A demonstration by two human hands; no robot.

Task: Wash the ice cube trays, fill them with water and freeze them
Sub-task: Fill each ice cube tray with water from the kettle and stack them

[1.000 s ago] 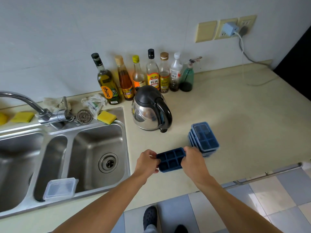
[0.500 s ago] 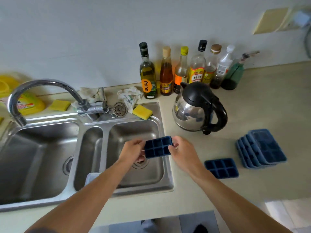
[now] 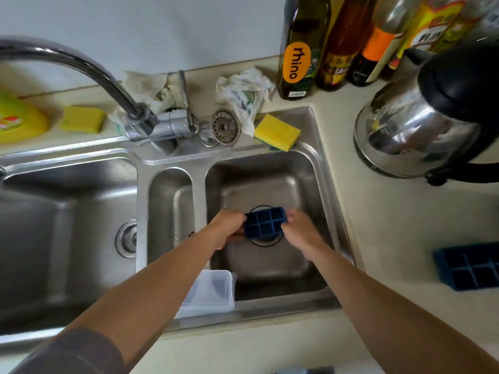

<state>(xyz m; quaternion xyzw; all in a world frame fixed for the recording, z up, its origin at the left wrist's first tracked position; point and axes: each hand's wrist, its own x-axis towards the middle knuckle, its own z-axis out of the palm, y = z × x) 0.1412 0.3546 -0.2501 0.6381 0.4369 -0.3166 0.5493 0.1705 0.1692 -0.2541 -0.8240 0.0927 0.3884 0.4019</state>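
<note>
Far left on the tabletop: yellow bottle, with a yellow sponge just beside it. The faucet arcs out to the left. The sink has three basins. A clear plastic box sits at the near rim, by the divider between the middle and right basins.

Left hand is down in the right basin, gripping the left short end of the ice cube tray. Its fingers are curled around that edge.

The tray is dark blue with six cells, open side up and roughly level, directly over the drain ring. Can't tell if it touches the basin floor.

Right hand grips the opposite short end, fingers curled and clamped on the rim. The tray sits between the two hands, both touching it.

On the sink ledge behind: metal strainer, crumpled plastic bag, second sponge at the back right corner.

Right of the sink: oil bottle and more bottles against the wall, then a steel kettle with a black lid. A second tray lies flat on the tabletop at the right edge, well apart from the hands.
</note>
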